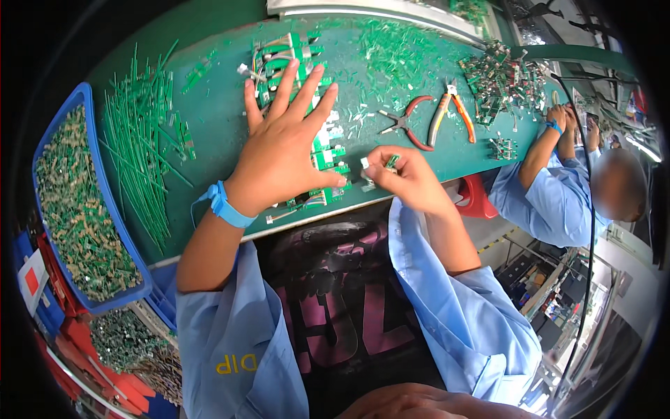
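Observation:
My left hand (285,143), with a blue wrist strap (229,207) above it, lies with fingers spread over a row of small green circuit boards (307,50). White connectors and short wires stick out from these boards. Just right of the row's near end, my right hand (408,180) is closed, thumb against curled fingers. A small green circuit board (392,163) with a white part shows between those fingers, most of it hidden. Beyond that hand lie red-handled pliers (408,124), spread apart, and orange-and-grey-handled cutters (450,115).
Thin green strips (143,140) lie on the green mat at left. A blue bin (100,202) full of small boards stands beyond them. Green scraps (398,59) cover the far middle, and a heap of boards (504,80) lies far right. A co-worker (551,188) sits at right.

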Available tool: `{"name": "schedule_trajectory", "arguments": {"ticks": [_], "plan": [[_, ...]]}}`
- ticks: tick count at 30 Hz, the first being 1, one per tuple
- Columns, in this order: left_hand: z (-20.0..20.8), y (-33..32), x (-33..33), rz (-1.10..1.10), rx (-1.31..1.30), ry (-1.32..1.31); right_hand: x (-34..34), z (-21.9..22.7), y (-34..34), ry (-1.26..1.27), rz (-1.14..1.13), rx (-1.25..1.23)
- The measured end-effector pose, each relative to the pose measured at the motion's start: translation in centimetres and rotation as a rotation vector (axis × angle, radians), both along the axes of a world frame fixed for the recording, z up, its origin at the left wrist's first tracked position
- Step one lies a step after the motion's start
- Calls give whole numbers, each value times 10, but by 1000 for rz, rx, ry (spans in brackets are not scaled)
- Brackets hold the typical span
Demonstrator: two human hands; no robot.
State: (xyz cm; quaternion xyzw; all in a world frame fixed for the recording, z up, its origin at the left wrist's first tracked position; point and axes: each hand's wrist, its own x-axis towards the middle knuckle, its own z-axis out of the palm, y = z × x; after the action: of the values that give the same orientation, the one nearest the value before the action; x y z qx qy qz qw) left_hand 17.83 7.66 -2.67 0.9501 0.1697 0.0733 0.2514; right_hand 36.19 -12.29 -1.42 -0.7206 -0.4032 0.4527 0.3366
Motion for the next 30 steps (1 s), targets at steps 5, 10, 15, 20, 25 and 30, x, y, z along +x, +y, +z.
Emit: {"name": "schedule_trajectory", "arguments": {"ticks": [5,10,15,20,25,30], "plan": [[-3,-3,-8,-7,-1,-31,49,-12,47,1293,-164,115],[5,-5,-2,-38,12,62,176,28,175,776,-214,491],[4,-4,10,-58,28,21,274,70,234,-766,-254,227],[1,2,5,33,-30,41,204,37,90,-1059,136,95],[-12,8,13,261,197,-79,121,-14,-37,-1028,-181,-198],[-21,9,15,336,179,-115,105,-37,-50,-1251,-213,-71]]}}
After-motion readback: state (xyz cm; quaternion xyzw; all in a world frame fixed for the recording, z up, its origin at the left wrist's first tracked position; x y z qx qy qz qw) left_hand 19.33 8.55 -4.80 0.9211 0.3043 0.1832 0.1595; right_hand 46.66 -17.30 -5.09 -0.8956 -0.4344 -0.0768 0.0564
